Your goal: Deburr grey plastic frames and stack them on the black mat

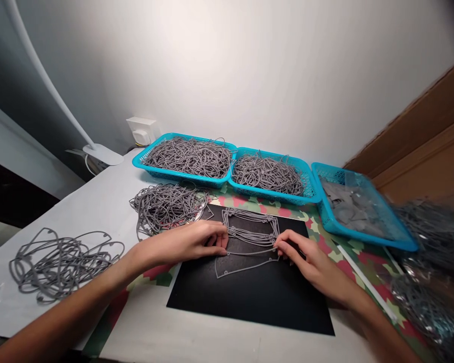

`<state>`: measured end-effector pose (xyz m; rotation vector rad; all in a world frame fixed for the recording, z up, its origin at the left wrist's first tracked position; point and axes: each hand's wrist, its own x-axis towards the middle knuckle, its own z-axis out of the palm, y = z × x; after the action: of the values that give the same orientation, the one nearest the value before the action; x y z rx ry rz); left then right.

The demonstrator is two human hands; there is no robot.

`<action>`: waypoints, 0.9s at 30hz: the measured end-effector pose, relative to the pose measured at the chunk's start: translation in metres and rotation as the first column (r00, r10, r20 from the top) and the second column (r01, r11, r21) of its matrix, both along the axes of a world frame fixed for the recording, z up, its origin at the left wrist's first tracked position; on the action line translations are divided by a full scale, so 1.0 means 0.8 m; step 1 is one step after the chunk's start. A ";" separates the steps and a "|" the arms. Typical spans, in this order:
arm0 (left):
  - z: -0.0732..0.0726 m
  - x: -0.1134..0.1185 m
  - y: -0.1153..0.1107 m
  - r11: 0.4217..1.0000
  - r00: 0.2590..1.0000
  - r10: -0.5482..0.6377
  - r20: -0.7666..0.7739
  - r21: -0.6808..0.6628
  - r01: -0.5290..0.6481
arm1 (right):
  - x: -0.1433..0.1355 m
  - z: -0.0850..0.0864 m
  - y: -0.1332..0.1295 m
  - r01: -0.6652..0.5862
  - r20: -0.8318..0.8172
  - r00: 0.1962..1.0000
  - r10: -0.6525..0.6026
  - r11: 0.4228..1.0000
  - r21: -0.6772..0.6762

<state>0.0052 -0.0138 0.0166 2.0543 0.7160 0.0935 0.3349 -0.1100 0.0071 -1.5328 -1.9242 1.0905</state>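
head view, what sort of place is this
Probably an indoor handwork bench: two blue baskets heaped with thin grey loops, a black mat with more loops on it, and a white gooseneck stand.

I can steer in low from the front — the near half of the black mat (255,302) gives me a wide lane. Farther in, a gray loop (249,268) spans between the left hand (214,238) and right hand (293,251), stacked loops (251,235) lie just beyond, and blue baskets (273,195) close off the back. Leftward, a narrow strip of counter (111,201) parts the gray heap (166,206) from the loose tangle (60,267); rightward, bagged bundles (423,305) crowd me.
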 end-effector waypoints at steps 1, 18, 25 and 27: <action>0.001 -0.001 0.000 1.000 1.000 0.000 -0.010 0.002 0.000 | 0.000 0.000 0.000 0.006 -0.008 1.000 -0.006 1.000 -0.009; 0.031 -0.017 0.004 0.995 0.970 -0.057 0.235 0.099 0.034 | 0.003 0.010 -0.006 -0.065 -0.168 0.980 0.106 0.970 0.234; 0.032 -0.020 0.003 0.971 0.969 -0.229 0.092 -0.050 0.234 | 0.007 0.007 -0.003 -0.295 -0.071 0.953 0.295 0.956 0.009; 0.023 -0.015 0.004 0.982 0.981 -0.190 0.027 0.022 0.189 | 0.007 0.008 -0.002 -0.221 0.018 0.975 0.223 0.973 -0.063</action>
<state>-0.0066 -0.0107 0.0350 2.1247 0.5003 0.0210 0.3405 -0.1119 0.0136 -1.3921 -2.1376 1.2381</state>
